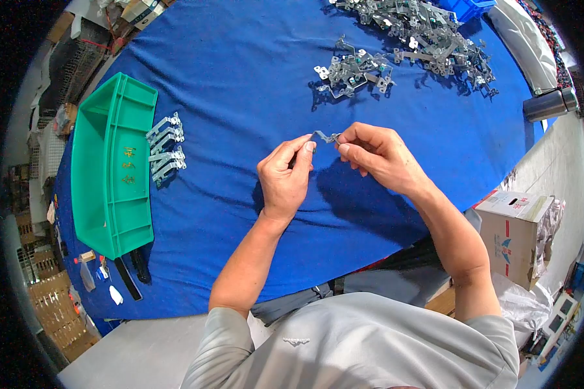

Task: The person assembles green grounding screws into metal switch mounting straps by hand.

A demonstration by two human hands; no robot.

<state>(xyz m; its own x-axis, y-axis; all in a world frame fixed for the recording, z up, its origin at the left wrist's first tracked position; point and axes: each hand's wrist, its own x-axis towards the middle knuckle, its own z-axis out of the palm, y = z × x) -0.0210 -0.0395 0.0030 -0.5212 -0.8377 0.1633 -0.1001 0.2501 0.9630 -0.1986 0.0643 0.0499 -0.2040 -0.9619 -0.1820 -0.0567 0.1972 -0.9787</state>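
Observation:
Between my two hands, above the blue cloth, is a small bent metal bracket (324,137). My left hand (285,175) pinches its left end between thumb and forefinger. The right end is in the fingertips of my right hand (377,154), which cover part of it. Beyond my hands lies a small heap of similar metal brackets (353,72), with a larger pile of brackets (422,35) behind it. To the left, several brackets (167,148) lie in a row against the side of a green plastic bin (113,165).
The blue cloth (233,84) covers the table. A blue bin (467,8) stands at the far right corner, and a metal flask (550,105) lies at the right edge. Small items (104,269) lie by the green bin's near end. A cardboard box (516,233) stands right of the table.

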